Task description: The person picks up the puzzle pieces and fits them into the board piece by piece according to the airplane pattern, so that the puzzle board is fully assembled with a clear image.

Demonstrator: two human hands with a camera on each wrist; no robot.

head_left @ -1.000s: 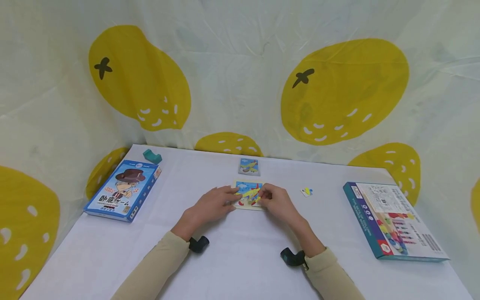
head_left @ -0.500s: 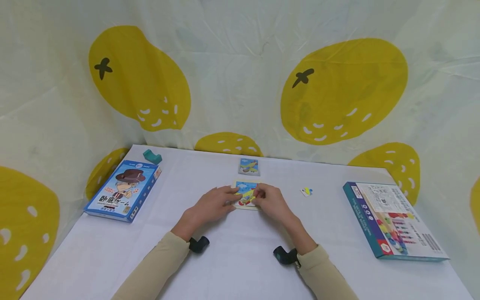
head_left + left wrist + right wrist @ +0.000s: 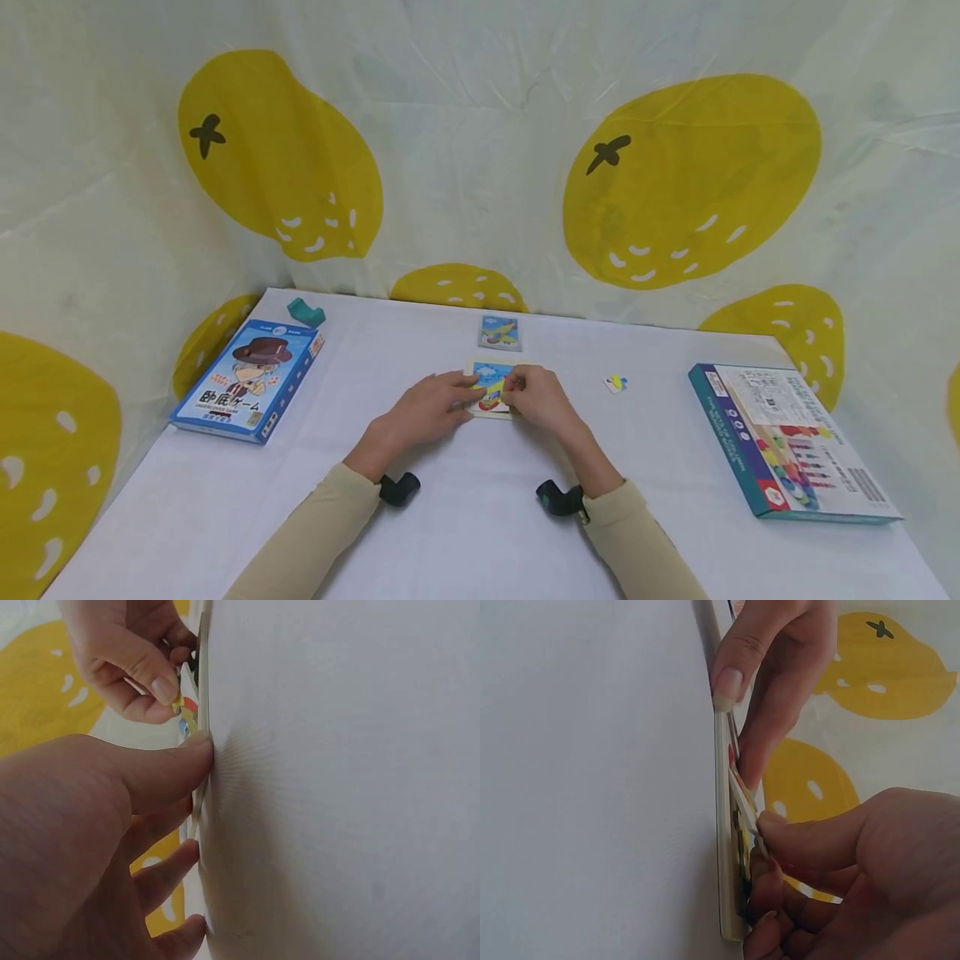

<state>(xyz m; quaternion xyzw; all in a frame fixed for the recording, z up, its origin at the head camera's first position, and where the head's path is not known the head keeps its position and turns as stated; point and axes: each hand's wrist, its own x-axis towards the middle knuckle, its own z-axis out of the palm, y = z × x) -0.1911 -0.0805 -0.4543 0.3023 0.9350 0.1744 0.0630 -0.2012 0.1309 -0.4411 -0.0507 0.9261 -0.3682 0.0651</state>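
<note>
A small jigsaw puzzle [image 3: 489, 372] with a yellow plane on blue sky lies in its pale tray [image 3: 724, 900] between the hands. My left hand [image 3: 431, 407] rests at the tray's left side, with its thumb [image 3: 196, 754] against the near edge and its fingers extended. Over the puzzle's right part, my right hand [image 3: 546, 402] pinches a thin puzzle piece [image 3: 744, 808] between thumb and fingertips. That piece stands tilted, its far end low against the tray. The right fingers hide much of the picture beneath. A loose puzzle piece [image 3: 615, 383] lies to the right.
Behind the tray lies a small picture card [image 3: 499, 333] with a similar plane. A blue game box [image 3: 247, 379] stands at the left, near a teal curved object [image 3: 306, 312]. Another flat box [image 3: 791, 446] lies at the right. A lemon-print curtain [image 3: 480, 167] hangs behind the table.
My right hand has shifted a little to the left over the puzzle, still pinching at its right part. My left hand has stayed in place.
</note>
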